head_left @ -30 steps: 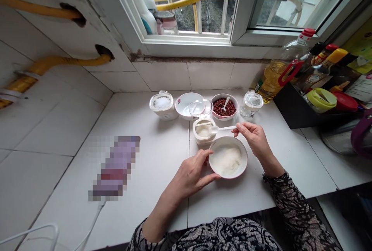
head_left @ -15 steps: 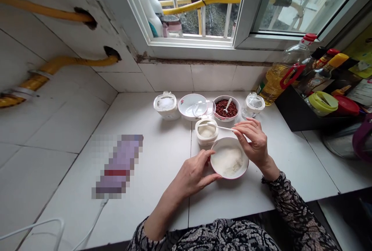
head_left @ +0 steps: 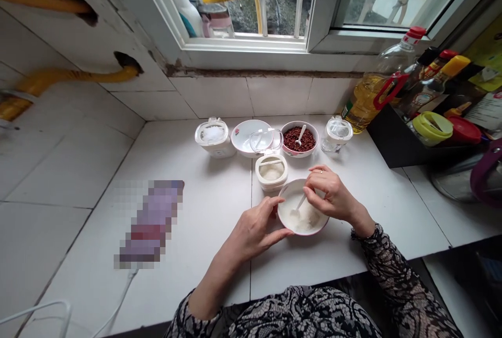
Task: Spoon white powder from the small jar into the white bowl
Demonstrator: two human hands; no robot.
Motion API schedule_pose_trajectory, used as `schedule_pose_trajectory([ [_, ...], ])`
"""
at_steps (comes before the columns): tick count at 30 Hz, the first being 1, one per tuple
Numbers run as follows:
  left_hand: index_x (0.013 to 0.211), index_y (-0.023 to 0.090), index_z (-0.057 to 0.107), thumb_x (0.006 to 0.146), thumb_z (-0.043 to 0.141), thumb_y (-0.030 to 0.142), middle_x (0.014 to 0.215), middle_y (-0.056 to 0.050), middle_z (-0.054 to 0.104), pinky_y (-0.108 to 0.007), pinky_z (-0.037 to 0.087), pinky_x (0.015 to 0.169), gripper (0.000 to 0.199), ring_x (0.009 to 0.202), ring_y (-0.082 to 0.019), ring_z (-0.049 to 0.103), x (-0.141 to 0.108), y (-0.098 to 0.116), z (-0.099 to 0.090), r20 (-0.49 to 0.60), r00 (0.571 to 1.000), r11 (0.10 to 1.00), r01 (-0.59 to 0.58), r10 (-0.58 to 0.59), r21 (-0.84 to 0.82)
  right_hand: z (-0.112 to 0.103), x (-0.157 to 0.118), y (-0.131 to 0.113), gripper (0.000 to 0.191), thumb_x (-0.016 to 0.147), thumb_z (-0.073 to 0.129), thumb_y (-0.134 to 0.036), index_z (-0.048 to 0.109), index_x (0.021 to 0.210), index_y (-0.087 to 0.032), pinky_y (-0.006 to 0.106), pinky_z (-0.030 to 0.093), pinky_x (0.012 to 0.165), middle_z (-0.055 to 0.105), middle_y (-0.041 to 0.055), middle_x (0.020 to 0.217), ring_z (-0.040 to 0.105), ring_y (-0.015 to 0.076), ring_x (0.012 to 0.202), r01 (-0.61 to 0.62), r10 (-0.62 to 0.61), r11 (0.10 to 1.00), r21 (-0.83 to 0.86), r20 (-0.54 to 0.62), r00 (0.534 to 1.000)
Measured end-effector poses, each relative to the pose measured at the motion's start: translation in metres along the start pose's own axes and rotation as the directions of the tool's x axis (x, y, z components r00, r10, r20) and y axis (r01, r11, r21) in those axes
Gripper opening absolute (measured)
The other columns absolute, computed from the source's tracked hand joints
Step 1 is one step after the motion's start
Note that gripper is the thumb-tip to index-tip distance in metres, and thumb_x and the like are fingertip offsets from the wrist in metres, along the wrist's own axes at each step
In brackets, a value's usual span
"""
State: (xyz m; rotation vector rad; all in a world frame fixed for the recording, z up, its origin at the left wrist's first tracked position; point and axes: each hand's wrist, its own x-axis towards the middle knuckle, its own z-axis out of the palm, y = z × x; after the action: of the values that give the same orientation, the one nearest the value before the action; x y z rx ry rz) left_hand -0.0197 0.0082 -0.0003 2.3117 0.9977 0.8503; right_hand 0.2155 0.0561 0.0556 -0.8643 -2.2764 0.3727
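Note:
A white bowl with a pink rim [head_left: 322, 221] sits on the white tiled counter [head_left: 204, 160], holding white granules [head_left: 308, 218]. My left hand [head_left: 254, 228] grips the bowl's left side, thumb along the rim. My right hand [head_left: 327, 193] is over the bowl, pinching a small white spoon [head_left: 300, 205] whose tip is down in the granules. Just behind the bowl stands an open white condiment box [head_left: 271, 172] with white powder inside and a small spoon lying in it. Its clear lid [head_left: 265, 141] is tipped up.
Along the wall stand a white dish [head_left: 245, 137], a bowl of red peppercorns [head_left: 300, 138], and lidded jars [head_left: 214, 138] [head_left: 336, 135]. A cooking oil bottle [head_left: 368, 97] and a black tray [head_left: 392, 139] stand right. A pixelated object [head_left: 151, 223] lies left.
My right hand has moved from beside the box to over the bowl, and the spoon now points down into the granules. The view has shifted slightly.

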Motion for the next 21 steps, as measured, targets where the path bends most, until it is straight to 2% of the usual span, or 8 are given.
schedule_pose_trajectory([
  [3,0.128,0.019,0.044,0.096,0.058,0.051,0.098,-0.006,0.063,-0.031,0.056,0.064,0.048,0.077,-0.019,0.065,0.001,0.001,0.000,0.000,1.000,1.000,-0.003,0.003,0.001,0.005,-0.001,0.000,0.028,0.092,0.049,-0.017,0.051,0.065,-0.021,0.040,0.047,0.093,0.059,-0.0033,0.059,0.050,0.0120,0.056,-0.058,0.057,0.998,0.031,0.037,0.998],
  [11,0.128,0.019,0.043,0.095,0.060,0.051,0.099,-0.006,0.064,-0.032,0.057,0.065,0.049,0.079,-0.020,0.066,-0.001,0.000,0.000,0.016,1.000,1.000,0.021,-0.021,0.002,0.000,-0.003,0.007,0.030,0.091,0.051,-0.024,0.053,0.061,-0.021,0.038,0.046,0.097,0.054,-0.0040,0.057,0.050,0.0129,0.059,-0.298,0.307,0.931,0.209,-0.011,0.952],
  [13,0.129,0.019,0.043,0.094,0.062,0.050,0.101,-0.007,0.064,-0.032,0.057,0.067,0.049,0.079,-0.020,0.067,-0.001,0.000,0.000,0.023,0.999,1.000,0.030,-0.030,-0.006,-0.002,-0.002,0.007,0.033,0.090,0.053,-0.028,0.052,0.058,-0.021,0.036,0.047,0.092,0.053,-0.0031,0.057,0.053,0.0144,0.063,-0.363,0.383,0.895,0.259,-0.027,0.923],
  [17,0.128,0.019,0.043,0.095,0.060,0.050,0.101,-0.007,0.065,-0.033,0.057,0.065,0.048,0.079,-0.020,0.067,-0.001,0.000,0.000,0.015,1.000,1.000,0.019,-0.018,-0.005,-0.003,-0.001,0.008,0.040,0.090,0.057,-0.042,0.054,0.056,-0.020,0.029,0.047,0.069,0.056,-0.0006,0.058,0.055,0.0156,0.063,-0.496,0.533,0.778,0.386,0.014,0.846],
  [21,0.128,0.019,0.044,0.094,0.062,0.050,0.102,-0.007,0.064,-0.034,0.058,0.067,0.049,0.080,-0.020,0.068,-0.001,0.000,0.001,0.018,0.999,0.999,0.030,-0.030,-0.014,-0.003,0.001,0.012,0.044,0.086,0.062,-0.050,0.058,0.055,-0.019,0.028,0.046,0.061,0.059,-0.0002,0.055,0.053,0.0134,0.056,-0.528,0.599,0.668,0.525,0.043,0.800],
])
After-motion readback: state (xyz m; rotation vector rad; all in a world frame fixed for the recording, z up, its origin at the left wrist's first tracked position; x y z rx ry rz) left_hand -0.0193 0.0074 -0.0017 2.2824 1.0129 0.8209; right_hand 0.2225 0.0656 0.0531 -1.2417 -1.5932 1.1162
